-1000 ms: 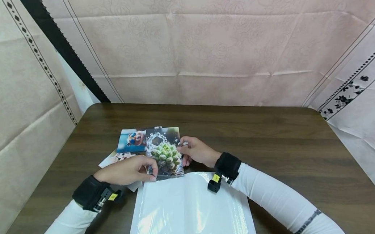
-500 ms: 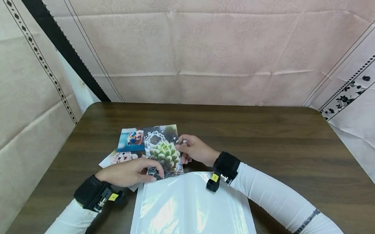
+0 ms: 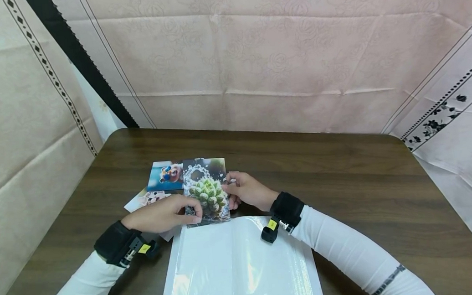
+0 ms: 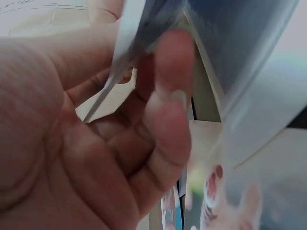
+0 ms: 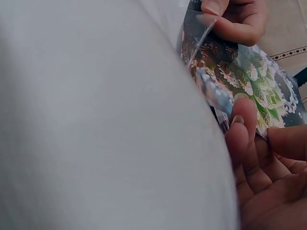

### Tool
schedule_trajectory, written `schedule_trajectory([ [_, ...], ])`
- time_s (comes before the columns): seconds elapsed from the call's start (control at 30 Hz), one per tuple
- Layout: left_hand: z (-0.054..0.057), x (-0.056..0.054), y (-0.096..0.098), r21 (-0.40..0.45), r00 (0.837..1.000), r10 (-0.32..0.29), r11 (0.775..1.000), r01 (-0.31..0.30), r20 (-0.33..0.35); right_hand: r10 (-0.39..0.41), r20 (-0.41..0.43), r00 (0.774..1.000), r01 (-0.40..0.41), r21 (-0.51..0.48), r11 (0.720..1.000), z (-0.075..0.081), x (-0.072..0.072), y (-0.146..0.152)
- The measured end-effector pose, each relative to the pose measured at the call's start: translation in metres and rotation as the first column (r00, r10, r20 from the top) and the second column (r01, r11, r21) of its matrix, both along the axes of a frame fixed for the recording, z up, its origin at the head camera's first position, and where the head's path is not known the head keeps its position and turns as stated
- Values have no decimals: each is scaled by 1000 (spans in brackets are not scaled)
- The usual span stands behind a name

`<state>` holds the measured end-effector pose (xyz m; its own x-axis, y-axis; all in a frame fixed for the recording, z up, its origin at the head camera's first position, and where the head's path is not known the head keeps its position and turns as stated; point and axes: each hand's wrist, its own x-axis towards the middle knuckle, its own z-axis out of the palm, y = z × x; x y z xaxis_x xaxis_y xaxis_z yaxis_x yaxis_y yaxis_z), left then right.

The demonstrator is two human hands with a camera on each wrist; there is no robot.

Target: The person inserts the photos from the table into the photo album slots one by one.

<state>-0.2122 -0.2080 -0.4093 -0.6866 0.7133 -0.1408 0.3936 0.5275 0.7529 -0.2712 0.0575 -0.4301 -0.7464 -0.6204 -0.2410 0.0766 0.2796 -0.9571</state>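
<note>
As the succulent photo (image 3: 207,190) nudges rightward of its spot half a second ago, the right hand (image 3: 249,192) pinches its side, the left hand (image 3: 158,214) pinches clear film (image 5: 198,37) over its lower corner, at the open photo album's (image 3: 203,268) far edge: an alignment tweak, seemingly.

No text, brand or number can be read. A yellow label (image 3: 144,248) sits on the left wrist's black camera (image 3: 153,249), and a second yellow label (image 3: 272,224) on the right wrist's camera (image 3: 269,235); any marking on either is too small to make out. A dark band (image 3: 388,281) on the right sleeve (image 3: 341,243) bears a blocky pattern, not legible as letters. Ornament marks the cloths: a row of dark diamonds (image 3: 51,72) runs down the left cloth (image 3: 11,113), dots and dark flowers (image 3: 433,126) along the right cloth (image 3: 467,158).
</note>
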Motion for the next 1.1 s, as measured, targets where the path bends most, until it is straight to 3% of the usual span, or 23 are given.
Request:
schedule_trajectory([
  [0.37, 1, -2, -1, 24, 1000, 12, 1000, -13, 17, -35, -36, 999, 35, -3, 999, 3, -1, -4],
  [0.9, 1, -3, -2, 59, 1000, 27, 998, -28, 8, -22, -14, 1000, 22, -4, 1000, 2, 2, -1],
  [1.1, 1, -4, -2, 65, 1000, 6, 998, -7, 22, -37, -27, 999, 36, -18, 999, 1, 1, -1],
])
